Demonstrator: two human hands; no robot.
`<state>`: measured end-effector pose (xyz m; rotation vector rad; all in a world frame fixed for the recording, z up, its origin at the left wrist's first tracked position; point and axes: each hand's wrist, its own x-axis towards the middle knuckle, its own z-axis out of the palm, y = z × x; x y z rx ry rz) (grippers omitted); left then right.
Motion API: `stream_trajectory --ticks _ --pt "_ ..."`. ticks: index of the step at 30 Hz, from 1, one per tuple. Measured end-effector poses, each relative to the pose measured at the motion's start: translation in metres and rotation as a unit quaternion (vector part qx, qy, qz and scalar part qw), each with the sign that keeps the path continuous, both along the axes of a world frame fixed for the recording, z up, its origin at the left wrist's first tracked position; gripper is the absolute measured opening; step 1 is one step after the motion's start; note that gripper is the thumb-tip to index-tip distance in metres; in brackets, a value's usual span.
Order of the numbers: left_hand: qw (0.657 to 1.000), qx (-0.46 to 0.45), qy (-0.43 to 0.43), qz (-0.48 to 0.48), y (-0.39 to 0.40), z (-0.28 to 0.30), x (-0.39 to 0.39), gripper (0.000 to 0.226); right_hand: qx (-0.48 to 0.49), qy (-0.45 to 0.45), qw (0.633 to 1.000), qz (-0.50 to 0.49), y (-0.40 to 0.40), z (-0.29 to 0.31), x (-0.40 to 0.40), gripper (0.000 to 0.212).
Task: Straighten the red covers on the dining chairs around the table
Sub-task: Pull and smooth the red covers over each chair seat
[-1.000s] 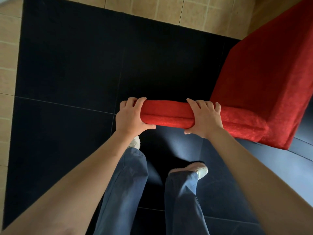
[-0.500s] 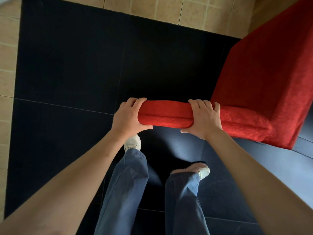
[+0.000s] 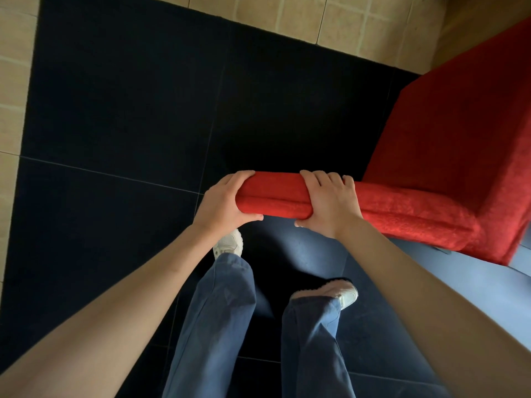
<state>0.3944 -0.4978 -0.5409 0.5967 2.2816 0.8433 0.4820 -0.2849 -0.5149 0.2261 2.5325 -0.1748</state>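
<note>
A dining chair in a red velvety cover (image 3: 448, 156) stands at the right, seen from above and behind. The top edge of its backrest (image 3: 275, 196) runs left to right across the middle. My left hand (image 3: 224, 205) grips the backrest's left end, fingers over the far side and thumb under the near side. My right hand (image 3: 330, 205) grips the same top edge a little further right, fingers curled over it. The chair's legs and the table are out of sight.
Dark, nearly black floor tiles (image 3: 129, 110) lie under and left of the chair. Beige tiles (image 3: 344, 21) border them at the top and left. My legs in blue jeans (image 3: 218, 326) and white shoes (image 3: 230, 244) stand just behind the backrest.
Both hands and the backrest's top edge have shifted slightly left. The grips are unchanged.
</note>
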Motion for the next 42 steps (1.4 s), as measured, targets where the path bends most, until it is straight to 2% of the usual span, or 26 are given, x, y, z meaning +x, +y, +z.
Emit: stream_trajectory --ticks 4,14,23,33,42 --pt "1.000 0.027 -0.001 0.004 -0.001 -0.001 -0.001 0.090 0.012 0.021 1.000 -0.002 -0.001 -0.002 0.000 0.088" --pt "0.999 0.052 0.004 0.003 0.004 0.009 0.004 0.082 -0.008 0.087 0.995 -0.042 0.004 0.007 0.013 0.073" --pt "0.998 0.067 0.004 0.013 0.008 0.039 -0.012 0.076 -0.024 0.088 0.993 -0.073 0.007 0.031 0.004 0.062" --pt "0.990 0.089 -0.062 0.087 0.004 0.058 -0.007 0.077 -0.044 0.105 0.987 -0.110 0.009 0.054 0.006 0.061" --pt "0.990 0.115 -0.051 0.058 0.009 0.095 -0.029 0.070 -0.059 0.126 0.976 -0.168 0.005 0.089 -0.006 0.059"
